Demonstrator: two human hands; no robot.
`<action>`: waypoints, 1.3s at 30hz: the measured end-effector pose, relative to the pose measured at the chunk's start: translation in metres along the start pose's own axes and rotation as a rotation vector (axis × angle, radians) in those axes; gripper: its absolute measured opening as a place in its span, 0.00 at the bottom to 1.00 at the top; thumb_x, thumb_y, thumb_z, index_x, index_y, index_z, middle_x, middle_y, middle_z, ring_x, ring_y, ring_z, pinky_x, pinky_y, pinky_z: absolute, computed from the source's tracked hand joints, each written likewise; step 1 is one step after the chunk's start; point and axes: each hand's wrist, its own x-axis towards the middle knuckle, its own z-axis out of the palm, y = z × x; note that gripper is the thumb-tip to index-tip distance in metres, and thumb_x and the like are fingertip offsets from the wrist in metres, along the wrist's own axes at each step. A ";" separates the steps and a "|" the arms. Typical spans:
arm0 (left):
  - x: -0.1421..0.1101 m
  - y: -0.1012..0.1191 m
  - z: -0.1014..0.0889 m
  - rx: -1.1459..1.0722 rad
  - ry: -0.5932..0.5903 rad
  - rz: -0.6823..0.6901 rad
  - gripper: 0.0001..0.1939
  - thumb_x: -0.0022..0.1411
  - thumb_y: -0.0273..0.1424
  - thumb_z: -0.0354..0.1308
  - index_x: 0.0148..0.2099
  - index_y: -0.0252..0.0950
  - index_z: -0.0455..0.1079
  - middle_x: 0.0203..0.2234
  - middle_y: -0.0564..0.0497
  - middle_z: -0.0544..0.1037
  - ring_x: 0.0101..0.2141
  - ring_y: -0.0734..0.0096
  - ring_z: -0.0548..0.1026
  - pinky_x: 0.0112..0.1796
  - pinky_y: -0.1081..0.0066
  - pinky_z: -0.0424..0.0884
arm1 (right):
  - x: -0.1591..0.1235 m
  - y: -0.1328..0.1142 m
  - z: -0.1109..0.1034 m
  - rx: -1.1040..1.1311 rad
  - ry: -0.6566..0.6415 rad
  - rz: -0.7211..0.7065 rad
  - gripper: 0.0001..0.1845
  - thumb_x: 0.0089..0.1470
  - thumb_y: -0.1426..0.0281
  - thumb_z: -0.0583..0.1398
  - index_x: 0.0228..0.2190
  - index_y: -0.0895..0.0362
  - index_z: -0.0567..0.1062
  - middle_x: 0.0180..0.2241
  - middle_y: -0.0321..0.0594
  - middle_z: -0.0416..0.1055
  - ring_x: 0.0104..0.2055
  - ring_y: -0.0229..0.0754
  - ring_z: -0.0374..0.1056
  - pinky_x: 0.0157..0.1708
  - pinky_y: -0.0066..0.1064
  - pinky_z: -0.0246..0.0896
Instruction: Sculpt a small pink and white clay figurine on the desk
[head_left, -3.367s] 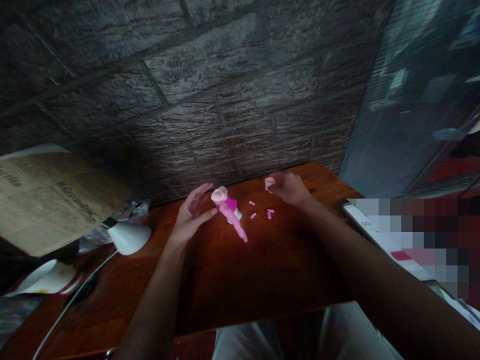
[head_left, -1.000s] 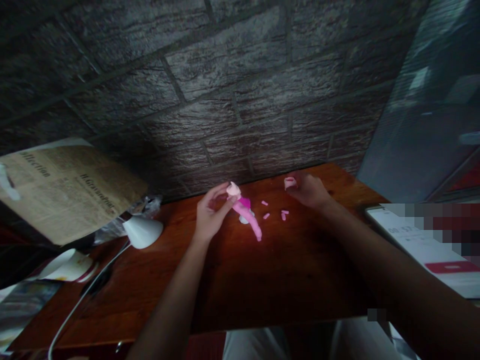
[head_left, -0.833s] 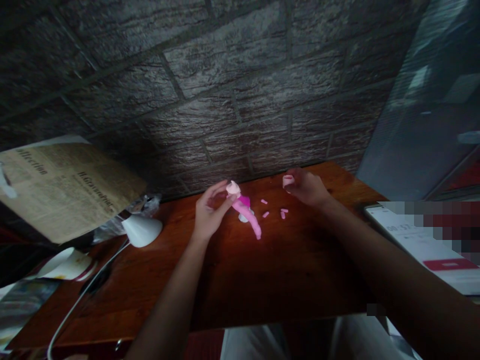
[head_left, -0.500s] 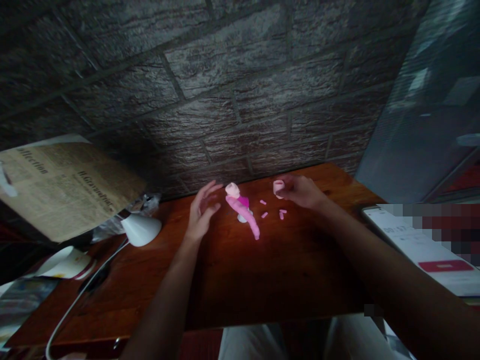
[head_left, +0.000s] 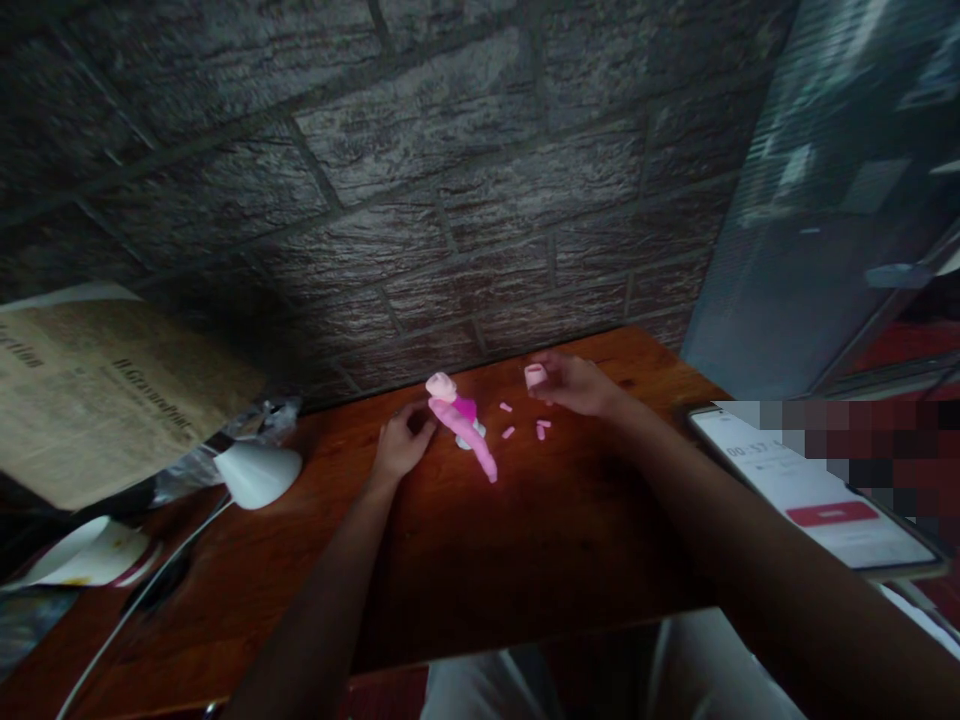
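A small pink figure (head_left: 459,425) stands on a white base on the wooden table (head_left: 525,540), lit by a lamp. A pale pink lump sits on its top. My left hand (head_left: 401,445) rests on the table just left of the figure, fingers curled, holding nothing I can see. My right hand (head_left: 570,385) hovers to the right of the figure and pinches a small pale pink piece (head_left: 535,376) between its fingertips. Several tiny pink bits (head_left: 525,428) lie on the table between the figure and my right hand.
A white lamp head (head_left: 259,475) on a thin arm stands at the left. A newspaper (head_left: 105,400) leans behind it. A phone with a lit screen (head_left: 817,490) lies at the right table edge. A dark stone wall (head_left: 450,200) closes the back.
My left hand let go of the figure's top, dropped to the table and curled beside the base. My right hand moved slightly left with the pink piece.
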 end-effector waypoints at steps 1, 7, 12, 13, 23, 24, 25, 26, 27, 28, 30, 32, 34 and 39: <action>0.000 0.000 0.000 -0.038 -0.017 -0.008 0.12 0.50 0.31 0.64 0.39 0.39 0.75 0.34 0.47 0.81 0.38 0.57 0.78 0.48 0.54 0.71 | 0.001 0.001 0.000 0.026 0.011 0.005 0.22 0.48 0.70 0.63 0.47 0.55 0.71 0.36 0.36 0.79 0.33 0.38 0.75 0.37 0.28 0.66; -0.004 0.012 0.004 -0.356 -0.177 0.016 0.27 0.47 0.28 0.66 0.51 0.37 0.67 0.50 0.41 0.75 0.49 0.57 0.75 0.52 0.53 0.68 | 0.004 0.005 -0.005 -0.007 0.170 0.075 0.16 0.57 0.62 0.59 0.44 0.57 0.74 0.38 0.41 0.79 0.35 0.40 0.76 0.37 0.28 0.67; -0.011 0.031 0.010 -0.319 -0.275 0.034 0.28 0.45 0.30 0.69 0.50 0.37 0.68 0.48 0.42 0.76 0.49 0.55 0.74 0.54 0.51 0.66 | 0.003 0.004 -0.005 -0.084 0.095 0.083 0.12 0.58 0.63 0.57 0.36 0.56 0.77 0.30 0.37 0.79 0.32 0.39 0.75 0.35 0.26 0.66; -0.011 0.034 0.012 -0.308 -0.287 0.025 0.27 0.45 0.30 0.70 0.49 0.36 0.68 0.47 0.42 0.76 0.49 0.54 0.74 0.54 0.51 0.66 | 0.003 0.004 -0.005 -0.088 0.085 0.073 0.12 0.59 0.63 0.56 0.35 0.56 0.77 0.29 0.36 0.79 0.32 0.38 0.75 0.35 0.25 0.65; -0.014 0.049 0.030 -0.314 -0.291 -0.132 0.17 0.48 0.37 0.68 0.37 0.32 0.71 0.32 0.46 0.79 0.36 0.63 0.77 0.43 0.62 0.74 | 0.007 0.008 0.005 -0.082 0.079 0.088 0.11 0.55 0.65 0.60 0.39 0.55 0.78 0.33 0.37 0.80 0.35 0.40 0.76 0.36 0.26 0.66; -0.014 0.050 0.030 -0.312 -0.281 -0.145 0.17 0.48 0.37 0.69 0.36 0.32 0.71 0.31 0.46 0.79 0.35 0.63 0.77 0.42 0.62 0.74 | 0.007 0.008 0.004 -0.073 0.067 0.086 0.11 0.56 0.64 0.60 0.38 0.55 0.78 0.32 0.37 0.80 0.35 0.40 0.76 0.35 0.26 0.66; -0.014 0.052 0.031 -0.315 -0.270 -0.156 0.17 0.47 0.37 0.69 0.35 0.32 0.71 0.31 0.46 0.79 0.34 0.63 0.77 0.41 0.63 0.74 | 0.008 0.009 0.004 -0.060 0.057 0.086 0.11 0.56 0.64 0.59 0.37 0.55 0.79 0.31 0.37 0.80 0.34 0.40 0.76 0.35 0.26 0.66; -0.014 0.054 0.031 -0.323 -0.257 -0.162 0.17 0.47 0.37 0.70 0.35 0.32 0.71 0.31 0.46 0.79 0.33 0.63 0.77 0.40 0.63 0.74 | 0.008 0.010 0.004 -0.039 0.053 0.087 0.11 0.56 0.65 0.59 0.36 0.55 0.79 0.31 0.37 0.80 0.34 0.40 0.75 0.35 0.26 0.67; -0.013 0.055 0.030 -0.333 -0.245 -0.164 0.17 0.46 0.37 0.70 0.35 0.32 0.72 0.31 0.46 0.79 0.33 0.63 0.77 0.39 0.64 0.75 | 0.009 0.011 0.003 -0.012 0.057 0.088 0.11 0.56 0.65 0.58 0.36 0.56 0.79 0.30 0.38 0.80 0.34 0.40 0.75 0.35 0.26 0.67; -0.013 0.057 0.030 -0.342 -0.233 -0.164 0.17 0.46 0.36 0.71 0.35 0.32 0.72 0.31 0.46 0.80 0.33 0.64 0.77 0.39 0.64 0.75 | 0.010 0.011 0.003 0.020 0.067 0.088 0.10 0.56 0.66 0.58 0.36 0.56 0.79 0.30 0.38 0.80 0.33 0.39 0.75 0.35 0.25 0.67; -0.011 0.059 0.030 -0.356 -0.206 -0.167 0.18 0.44 0.35 0.71 0.36 0.33 0.72 0.32 0.46 0.80 0.33 0.64 0.77 0.38 0.64 0.75 | 0.011 0.013 0.004 0.092 0.082 0.091 0.10 0.55 0.68 0.58 0.38 0.56 0.78 0.31 0.38 0.79 0.31 0.38 0.74 0.35 0.25 0.67; -0.009 0.059 0.030 -0.362 -0.186 -0.174 0.18 0.44 0.34 0.72 0.36 0.33 0.71 0.32 0.47 0.80 0.33 0.65 0.77 0.37 0.65 0.75 | 0.012 0.014 0.005 0.152 0.079 0.095 0.12 0.55 0.70 0.58 0.40 0.57 0.77 0.31 0.38 0.79 0.29 0.36 0.73 0.34 0.25 0.67; -0.007 0.059 0.032 -0.356 -0.191 -0.176 0.18 0.44 0.35 0.71 0.36 0.33 0.71 0.32 0.47 0.79 0.32 0.66 0.76 0.37 0.66 0.75 | 0.012 0.015 0.006 0.180 0.056 0.073 0.12 0.56 0.70 0.57 0.42 0.57 0.76 0.30 0.37 0.78 0.28 0.36 0.72 0.34 0.26 0.67; -0.003 0.052 0.037 -0.353 -0.207 -0.179 0.19 0.45 0.36 0.71 0.37 0.31 0.71 0.32 0.46 0.79 0.33 0.66 0.77 0.38 0.67 0.74 | 0.010 0.016 0.010 0.130 -0.002 -0.037 0.14 0.52 0.71 0.61 0.42 0.55 0.75 0.32 0.36 0.77 0.32 0.37 0.73 0.36 0.26 0.66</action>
